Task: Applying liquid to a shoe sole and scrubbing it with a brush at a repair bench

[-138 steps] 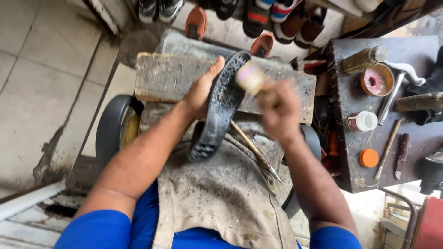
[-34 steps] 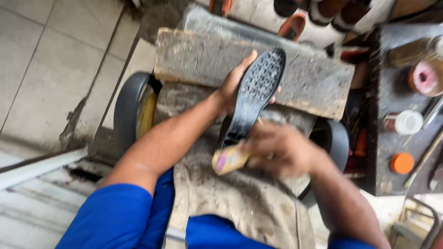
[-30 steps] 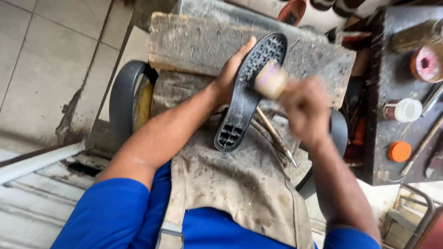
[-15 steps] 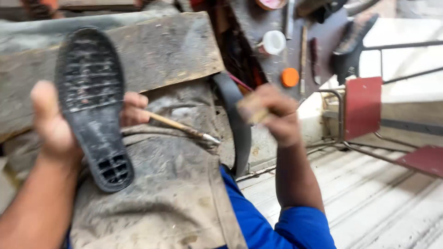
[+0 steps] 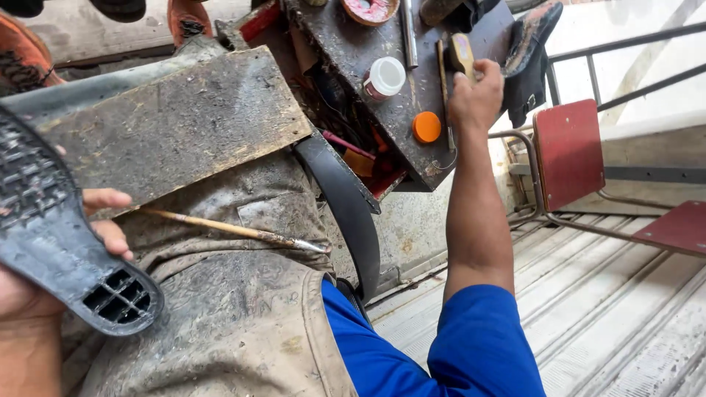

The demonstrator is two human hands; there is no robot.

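— Where's the sole [image 5: 55, 228] now?
— Lower left, tread up, left hand [image 5: 44, 272] wrapped under it, fingers curled round its edge. Half a second ago it stood higher.
— The right hand [image 5: 474, 95]?
— It has reached out to the dark tray [image 5: 412, 88], fingers closed around the brush [image 5: 462, 53], beside the orange lid [image 5: 426, 126]

Red metal-framed chair [image 5: 568, 151] at right, ribbed pale metal floor [image 5: 588, 309] below, whitish wall [image 5: 647, 44] behind, dark stained tabletop [image 5: 382, 37] above, worn wooden board [image 5: 176, 125] left, daylight.
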